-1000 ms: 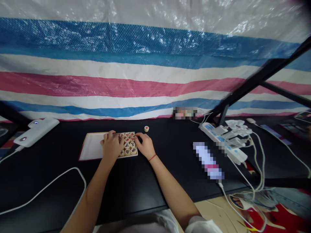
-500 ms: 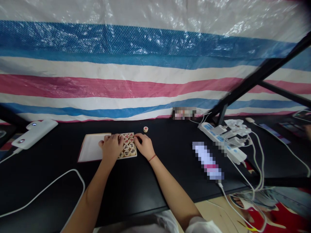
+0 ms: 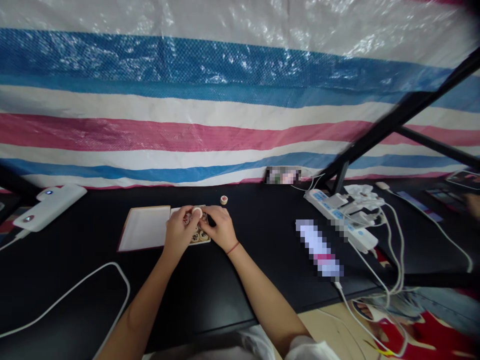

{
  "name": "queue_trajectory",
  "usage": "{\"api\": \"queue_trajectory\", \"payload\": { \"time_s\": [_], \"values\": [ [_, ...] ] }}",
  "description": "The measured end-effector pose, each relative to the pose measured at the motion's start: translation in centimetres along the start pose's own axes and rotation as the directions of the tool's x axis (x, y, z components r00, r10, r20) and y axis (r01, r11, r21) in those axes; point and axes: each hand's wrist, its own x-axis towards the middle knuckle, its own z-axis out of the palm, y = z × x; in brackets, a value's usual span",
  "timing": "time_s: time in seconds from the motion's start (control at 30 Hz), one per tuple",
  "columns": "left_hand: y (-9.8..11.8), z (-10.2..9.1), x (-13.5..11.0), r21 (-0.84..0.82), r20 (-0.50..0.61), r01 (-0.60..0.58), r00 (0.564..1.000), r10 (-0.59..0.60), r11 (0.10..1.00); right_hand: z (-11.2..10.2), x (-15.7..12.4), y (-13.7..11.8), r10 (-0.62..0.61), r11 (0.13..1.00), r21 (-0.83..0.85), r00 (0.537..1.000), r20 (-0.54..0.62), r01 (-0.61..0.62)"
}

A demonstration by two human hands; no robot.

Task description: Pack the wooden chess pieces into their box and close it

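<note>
My left hand (image 3: 180,229) pinches a round Chinese chess piece (image 3: 197,212) between thumb and fingers, raised over the shallow box. Its plain pale side faces up. Beside it, my right hand (image 3: 221,227) reaches over the box's right side, thumb and forefinger apart above the pieces. Chess pieces (image 3: 203,235) with black and red characters fill the box, largely covered by both hands. The box's rim (image 3: 198,243) shows at the front. A single piece with a red character (image 3: 224,200) lies on the table behind my right hand.
The white-lined box lid (image 3: 144,229) lies open at the left. A white power bank (image 3: 52,207) with a cable is far left. At right are a blurred phone (image 3: 318,247), a loaded power strip (image 3: 341,220) and cables. A striped plastic sheet (image 3: 210,135) hangs behind the black table.
My left hand has moved right from the lid's edge and now holds a chess piece up. My right hand has shifted left, over the box.
</note>
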Motion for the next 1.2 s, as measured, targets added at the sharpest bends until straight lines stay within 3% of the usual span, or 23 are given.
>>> {"api": "queue_trajectory", "payload": {
  "time_s": [0.23,0.47,0.53,0.63,0.73,0.93,1.07,1.2],
  "values": [
    [-0.5,0.0,-0.3,-0.327,0.100,0.132,0.989,-0.104,0.936,0.1,0.1,-1.4,0.049,0.990,0.135,0.995,-0.087,-0.037],
    [-0.8,-0.2,0.1,-0.526,0.005,0.232,0.963,-0.270,0.818,-0.2,0.3,-1.2,0.083,0.991,0.113,0.989,-0.123,-0.069],
    [-1.1,-0.3,0.4,-0.592,-0.030,0.237,0.949,-0.315,0.770,-0.7,0.5,-0.1,0.147,0.987,0.086,0.969,-0.197,-0.132],
    [-1.4,-0.5,0.7,-0.662,-0.057,0.215,0.941,-0.334,0.718,-1.8,0.7,2.2,0.274,0.961,0.054,0.901,-0.337,-0.272],
    [-1.6,-0.6,0.8,-0.654,-0.070,0.205,0.942,-0.328,0.728,-2.7,0.5,4.6,0.366,0.918,-0.002,0.846,-0.387,-0.397],
    [-1.5,-0.5,0.8,-0.578,-0.026,0.248,0.946,-0.322,0.778,-2.3,-0.2,7.3,0.380,0.872,-0.155,0.842,-0.384,-0.465],
    [-1.5,-0.5,0.5,-0.545,0.030,0.243,0.962,-0.271,0.803,-1.6,-0.4,7.5,0.389,0.837,-0.245,0.848,-0.361,-0.488],
    [-1.7,-0.3,0.2,-0.301,-0.007,0.101,0.994,-0.108,0.948,-1.7,0.1,5.6,0.352,0.861,-0.240,0.866,-0.356,-0.448]
  ]
}}
